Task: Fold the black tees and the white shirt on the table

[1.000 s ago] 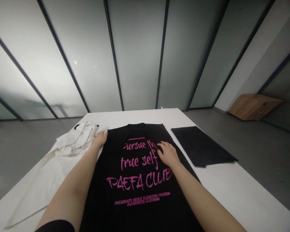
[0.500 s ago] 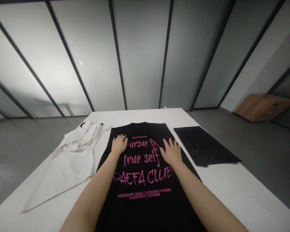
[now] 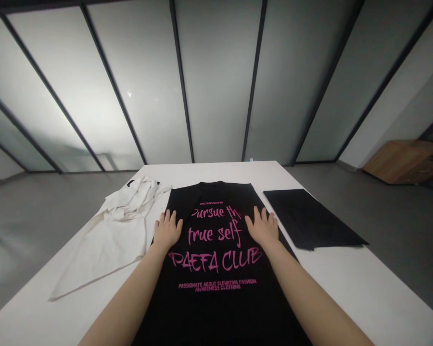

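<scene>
A black T-shirt (image 3: 216,307) with pink lettering lies spread on the white table, its collar toward the far end. Its sides look folded inward, so the first and last letters of some lines are cut off. My left hand (image 3: 168,228) lies flat on the shirt's left edge, fingers spread and pointing away from me. On the right edge rests my right hand (image 3: 262,227), palm down with its fingers apart. Neither hand grips the cloth.
A crumpled white garment (image 3: 111,240) lies to the left on the white table (image 3: 346,278). To the right is a flat, folded black cloth (image 3: 310,218). Frosted glass panels (image 3: 216,86) stand beyond the table, and a wooden cabinet (image 3: 407,161) is at far right.
My left hand has slid left and slightly toward me, onto the shirt's left edge. The right hand has barely moved on the shirt. The whole view has shifted a little.
</scene>
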### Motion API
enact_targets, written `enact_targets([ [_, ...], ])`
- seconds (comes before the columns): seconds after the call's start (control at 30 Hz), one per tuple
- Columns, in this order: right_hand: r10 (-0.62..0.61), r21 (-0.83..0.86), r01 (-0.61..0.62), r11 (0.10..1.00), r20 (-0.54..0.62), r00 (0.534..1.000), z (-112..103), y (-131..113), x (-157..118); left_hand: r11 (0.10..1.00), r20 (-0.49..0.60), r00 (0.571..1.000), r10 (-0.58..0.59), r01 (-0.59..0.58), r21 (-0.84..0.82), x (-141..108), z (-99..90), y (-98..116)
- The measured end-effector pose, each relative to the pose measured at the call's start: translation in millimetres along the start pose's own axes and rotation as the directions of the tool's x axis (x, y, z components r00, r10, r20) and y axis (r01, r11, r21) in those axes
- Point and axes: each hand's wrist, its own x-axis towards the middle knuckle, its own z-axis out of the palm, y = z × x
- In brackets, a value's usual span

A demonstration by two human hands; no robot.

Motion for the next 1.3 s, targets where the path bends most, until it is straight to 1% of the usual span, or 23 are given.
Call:
enact_targets([
  [0.17, 0.019, 0.042, -0.020, 0.999, 0.030, 0.999, 1, 12, 3, 0.999, -0.063, 0.998, 0.010, -0.013, -0.049, -1, -8.9, 6],
  [0.3, 0.019, 0.010, -0.020, 1.000, 0.029, 0.999, 2, 9, -2, 0.995, -0.091, 0.996, 0.020, -0.029, -0.095, -20, -7.3, 4],
  [0.4, -0.041, -0.029, 0.042, 0.999, 0.046, 0.998, 2, 0, -11, 0.997, -0.043, 0.998, 0.047, -0.049, -0.056, -38, -1.5, -4],
  [0.5, -0.124, -0.035, 0.128, 0.991, 0.110, 0.986, -2, -5, -20, 0.998, 0.017, 0.998, 0.066, -0.065, -0.027, -47, -1.1, -13],
  [0.57, -0.162, -0.025, 0.167, 0.986, 0.148, 0.976, -7, -4, -23, 0.997, 0.034, 0.997, 0.072, -0.071, -0.024, -49, -6.6, -17],
  [0.63, -0.178, -0.028, 0.184, 0.982, 0.160, 0.971, -12, 2, -27, 0.996, 0.042, 0.996, 0.081, -0.080, -0.031, -53, -15.7, -17],
  [0.7, -0.170, -0.047, 0.180, 0.983, 0.156, 0.973, -16, 7, -37, 0.993, 0.025, 0.995, 0.102, -0.100, -0.056, -64, -25.1, -12],
  [0.73, -0.166, -0.055, 0.177, 0.983, 0.154, 0.974, -18, 8, -45, 0.988, 0.008, 0.991, 0.132, -0.131, -0.078, -74, -28.8, -7],
  [0.77, -0.174, -0.056, 0.184, 0.981, 0.154, 0.973, -19, 9, -56, 0.978, -0.012, 0.984, 0.180, -0.180, -0.104, -87, -31.5, -1],
  [0.8, -0.201, -0.046, 0.210, 0.977, 0.159, 0.967, -19, 8, -68, 0.957, -0.025, 0.967, 0.254, -0.255, -0.136, -101, -33.0, 7],
  [0.83, -0.255, -0.020, 0.262, 0.965, 0.172, 0.952, -19, 7, -82, 0.926, -0.031, 0.941, 0.337, -0.337, -0.167, -117, -33.6, 15],
  [0.9, -0.422, 0.062, 0.418, 0.906, 0.196, 0.885, -19, 3, -108, 0.851, -0.013, 0.873, 0.488, -0.478, -0.217, -144, -33.3, 28],
  [0.97, -0.516, 0.116, 0.503, 0.857, 0.215, 0.829, -19, 2, -126, 0.807, 0.020, 0.828, 0.560, -0.540, -0.239, -163, -33.5, 36],
  [1.0, -0.531, 0.128, 0.516, 0.847, 0.227, 0.816, -19, 3, -130, 0.800, 0.039, 0.818, 0.574, -0.550, -0.239, -167, -34.5, 37],
  [1.03, -0.525, 0.129, 0.509, 0.851, 0.237, 0.817, -20, 7, -131, 0.802, 0.059, 0.815, 0.577, -0.551, -0.232, -169, -36.1, 35],
  [1.07, -0.505, 0.119, 0.491, 0.863, 0.243, 0.828, -21, 12, -128, 0.807, 0.079, 0.815, 0.575, -0.548, -0.220, -169, -38.2, 32],
  [1.2, -0.352, 0.008, 0.358, 0.934, 0.212, 0.912, -22, 42, -108, 0.833, 0.151, 0.820, 0.551, -0.531, -0.157, -168, -46.1, 10],
  [1.23, -0.316, -0.019, 0.326, 0.945, 0.200, 0.927, -22, 50, -104, 0.846, 0.165, 0.830, 0.533, -0.516, -0.138, -169, -46.8, 5],
  [1.3, -0.251, -0.053, 0.265, 0.963, 0.185, 0.950, -21, 64, -98, 0.887, 0.192, 0.866, 0.462, -0.454, -0.088, -171, -47.5, -3],
])
